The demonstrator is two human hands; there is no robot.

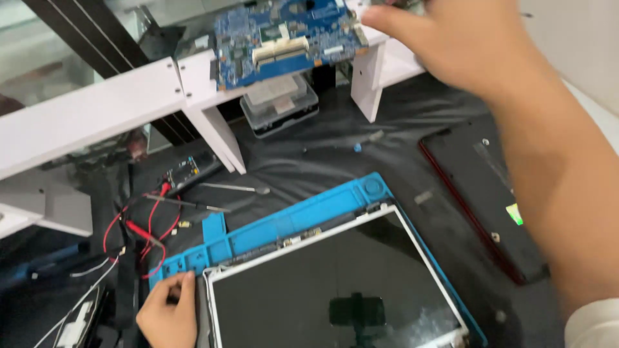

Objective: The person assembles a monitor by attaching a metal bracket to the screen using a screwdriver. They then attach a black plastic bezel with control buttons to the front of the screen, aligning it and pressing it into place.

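1. Blue circuit board [287, 38] held up at 12 o'clock, above the white shelf [97, 109], tilted, with its connector slots facing the camera.
2. Right hand [464, 42] raised at 1 o'clock, fingers together and pinched on the right edge of the blue circuit board.
3. Left hand [169, 316] low at 7 o'clock, fingers curled and resting on the lower left corner of the blue mat [258, 229], just beside the corner of the screen panel [335, 290]; nothing gripped, as far as can be seen.
4. Screen panel lying flat on the blue mat at 6 o'clock, dark glass up, with a thin white frame.
5. Clear plastic box [280, 106] under the white shelf, directly below the blue circuit board.
6. Red wires [138, 229] at 9 o'clock on the black desk [387, 148], near the left hand.
7. Dark laptop cover [490, 193] with a red edge at 3 o'clock, under the right forearm.
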